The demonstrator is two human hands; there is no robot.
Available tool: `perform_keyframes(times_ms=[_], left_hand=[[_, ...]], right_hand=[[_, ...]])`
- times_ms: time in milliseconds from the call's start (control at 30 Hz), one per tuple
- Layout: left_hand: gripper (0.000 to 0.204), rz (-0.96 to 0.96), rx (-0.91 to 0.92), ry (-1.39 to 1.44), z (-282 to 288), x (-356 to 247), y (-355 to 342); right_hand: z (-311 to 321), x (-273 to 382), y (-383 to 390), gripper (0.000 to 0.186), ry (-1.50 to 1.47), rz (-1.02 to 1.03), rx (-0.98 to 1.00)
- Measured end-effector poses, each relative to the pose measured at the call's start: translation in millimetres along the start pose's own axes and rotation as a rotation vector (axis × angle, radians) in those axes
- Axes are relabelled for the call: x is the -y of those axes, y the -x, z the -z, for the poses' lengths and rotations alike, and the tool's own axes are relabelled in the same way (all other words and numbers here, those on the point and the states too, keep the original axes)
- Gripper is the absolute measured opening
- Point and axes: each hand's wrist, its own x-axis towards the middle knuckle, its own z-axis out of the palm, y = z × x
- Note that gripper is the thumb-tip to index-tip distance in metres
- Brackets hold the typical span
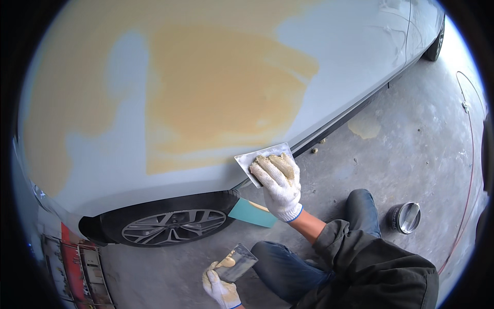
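My right hand, in a stained white knit glove, is closed on a flat, pale, rectangular filler spreader. The spreader lies over the lower edge of a white car panel, just above the wheel. Yellowish filler covers broad patches of that panel. Lower down, my left hand, gloved alike, grips a dark, flat mixing plate by its left side. A dab of yellow putty sits on the plate near my fingers.
Beside the tyre is a teal sheet. An open metal can stands on the concrete floor to the right of my knee. A thin red hose runs along the far right. Red shelving stands at lower left.
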Motion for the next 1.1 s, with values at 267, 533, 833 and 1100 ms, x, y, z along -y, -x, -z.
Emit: perform_keyframes(times_ms=[267, 533, 833, 1100], left_hand=[[0.044, -0.017, 0.016, -0.023, -2.1, -5.2, -4.5], [0.045, -0.024, 0.037, -0.033, 1.7, -0.5, -8.6], [0.046, -0.024, 0.03, 0.002, -0.7, -0.8, -11.0], [0.047, -0.013, 0.167, 0.132, 11.8, 3.3, -33.1]], right_hand=[[-18.9, 7.9, -5.2, 0.042, 0.017, -0.078, -0.085], [-30.5, 12.8, -3.0, 0.043, 0.019, -0.133, -0.113], [-46.3, 14.2, 22.7, 0.039, 0.001, -0.085, -0.065], [50.2, 44.5, 16.7, 0.039, -1.074, -0.53, 0.751]])
